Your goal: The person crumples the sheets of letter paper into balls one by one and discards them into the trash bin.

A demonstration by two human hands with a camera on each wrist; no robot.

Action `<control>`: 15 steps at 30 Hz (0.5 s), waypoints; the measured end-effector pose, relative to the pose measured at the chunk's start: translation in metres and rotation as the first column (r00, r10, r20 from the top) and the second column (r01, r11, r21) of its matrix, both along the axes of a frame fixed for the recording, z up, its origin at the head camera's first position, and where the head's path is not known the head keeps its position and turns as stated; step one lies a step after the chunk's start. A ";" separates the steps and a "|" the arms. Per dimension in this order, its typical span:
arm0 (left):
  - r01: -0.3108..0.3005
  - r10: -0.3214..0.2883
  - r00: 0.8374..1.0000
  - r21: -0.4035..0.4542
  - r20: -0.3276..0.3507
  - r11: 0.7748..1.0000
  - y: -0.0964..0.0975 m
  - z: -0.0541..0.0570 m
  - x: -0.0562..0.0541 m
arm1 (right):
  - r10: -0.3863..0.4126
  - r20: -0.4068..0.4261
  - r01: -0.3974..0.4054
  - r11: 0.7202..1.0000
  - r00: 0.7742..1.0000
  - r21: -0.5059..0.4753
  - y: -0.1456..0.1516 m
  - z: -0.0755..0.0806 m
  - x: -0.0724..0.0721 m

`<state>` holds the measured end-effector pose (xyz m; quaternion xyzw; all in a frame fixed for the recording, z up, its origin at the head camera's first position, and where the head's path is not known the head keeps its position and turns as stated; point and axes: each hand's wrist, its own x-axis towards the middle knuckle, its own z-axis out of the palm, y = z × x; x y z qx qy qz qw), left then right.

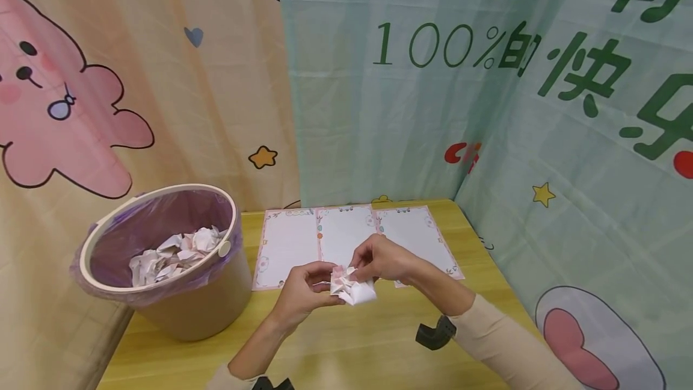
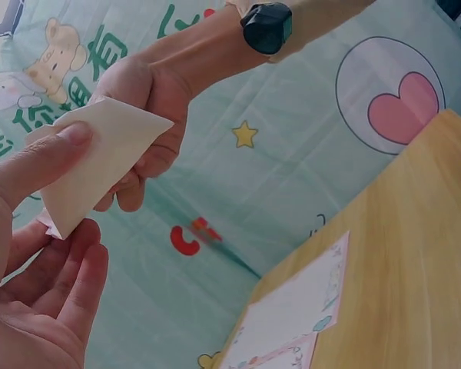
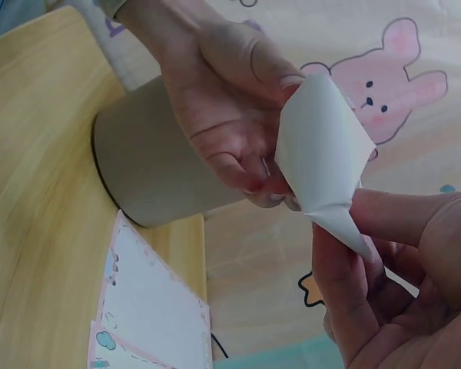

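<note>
A folded, crumpled piece of white paper (image 1: pixel 354 294) with pinkish patches is held in the air over the table by both hands. My left hand (image 1: pixel 304 292) grips its left side; in the left wrist view the thumb lies across the flat face of the folded paper (image 2: pixel 111 157) and the fingers are behind and below. From above, my right hand (image 1: pixel 383 259) pinches the paper's far edge. In the right wrist view, the right hand (image 3: pixel 403 269) holds a narrow pointed tail of the folded paper (image 3: pixel 323 146) between thumb and fingers.
Several white sheets (image 1: pixel 290 245) with pink decorated borders lie side by side at the table's far edge. A beige bin (image 1: pixel 197 312) lined with a purple bag stands at left, with crumpled papers (image 1: pixel 178 251) inside. Printed curtains (image 1: pixel 357 125) hang behind and at right of the wooden table (image 1: pixel 346 354).
</note>
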<state>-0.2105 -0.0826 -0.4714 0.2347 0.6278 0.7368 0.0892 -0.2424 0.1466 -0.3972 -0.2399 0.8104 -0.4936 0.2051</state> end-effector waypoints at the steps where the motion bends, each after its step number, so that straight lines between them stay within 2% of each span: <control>1: -0.003 0.003 1.000 0.003 0.006 1.000 0.000 0.000 0.001 | -0.017 0.008 0.018 1.000 1.000 -0.002 0.000 -0.001 0.000; 5: -0.008 0.008 1.000 0.021 0.023 1.000 0.002 0.001 0.003 | -0.091 0.028 0.091 0.996 0.995 -0.004 0.000 -0.004 0.002; 10: -0.038 0.039 0.999 0.036 -0.037 0.999 0.003 0.002 0.003 | -0.180 0.035 0.181 0.983 0.983 -0.016 0.000 -0.007 0.002; 15: -0.072 0.073 0.997 0.053 -0.023 0.996 0.001 0.001 0.001 | -0.216 0.060 0.219 0.974 0.975 -0.056 -0.002 -0.011 0.005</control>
